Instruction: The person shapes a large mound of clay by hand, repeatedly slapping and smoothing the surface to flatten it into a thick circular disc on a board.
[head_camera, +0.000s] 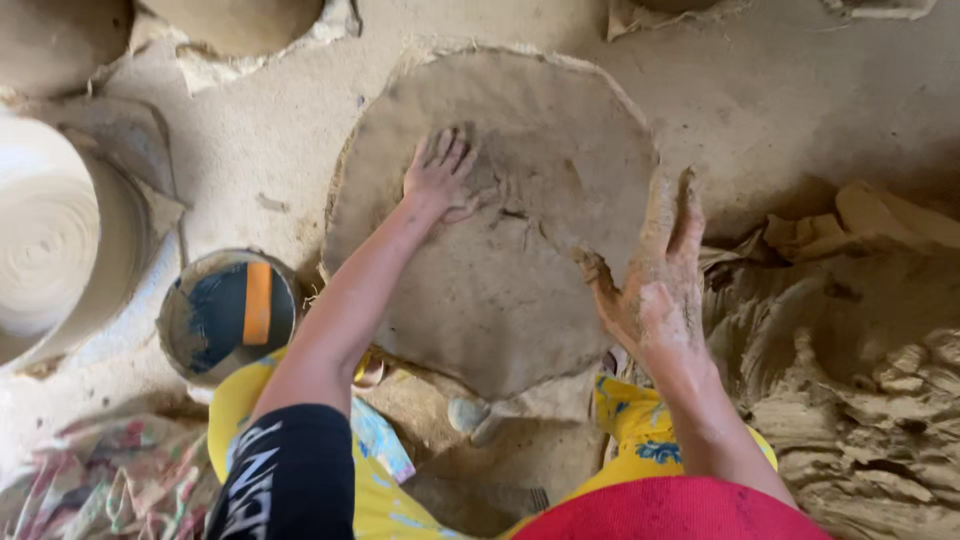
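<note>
**Two muddy hands at a flat round of clay on the floor**

A wide, flat disc of clay (500, 250) lies on the dusty earthen floor (780, 100), straight in front of the person. The left hand (440, 175) rests palm down on the disc's upper middle, fingers spread and flat, gripping nothing. The right hand (655, 275) is raised at the disc's right edge, open and coated in wet clay, fingers together and pointing away, holding nothing; whether it touches the rim cannot be told.

Just right of that hand sits a heap of wet clay (850, 390), rough and furrowed. Left of the disc, near the left forearm, stands a small round bucket (228, 315) with dark water and an orange strip inside. Farther left sits a pale ribbed pot (50, 240).
</note>
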